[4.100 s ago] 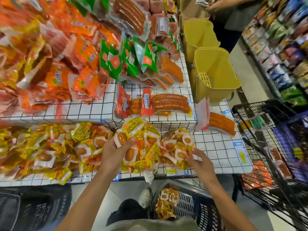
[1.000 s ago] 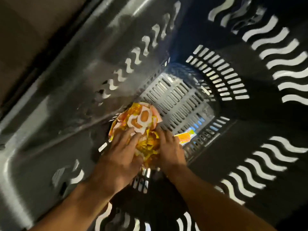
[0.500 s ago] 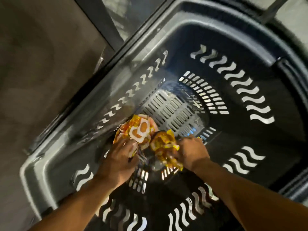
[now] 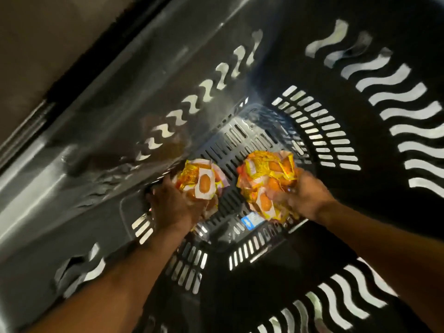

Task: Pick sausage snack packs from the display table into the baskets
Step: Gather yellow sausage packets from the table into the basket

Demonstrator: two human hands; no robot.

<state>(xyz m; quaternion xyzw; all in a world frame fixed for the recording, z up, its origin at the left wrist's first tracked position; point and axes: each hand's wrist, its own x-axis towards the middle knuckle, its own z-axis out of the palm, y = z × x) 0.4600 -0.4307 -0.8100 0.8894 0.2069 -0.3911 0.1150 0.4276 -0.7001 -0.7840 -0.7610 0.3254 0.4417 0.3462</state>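
Observation:
I look down into a deep dark plastic basket with wavy slots in its walls. Both my arms reach to its slotted floor. My left hand holds a bunch of yellow-and-white sausage snack packs at the floor's left side. My right hand grips a larger bunch of the same yellow packs at the floor's right side. The two bunches are apart, with bare basket floor between them. Part of each bunch is hidden under my fingers.
The basket walls rise steeply all round my arms. A small blue-and-white label lies on the floor between my wrists. A strip of brownish ground shows beyond the rim at the upper left.
My hands have moved apart: the right one carried its bunch of packs to the right side of the basket floor, the left stays on its bunch. The camera has dropped closer to the basket.

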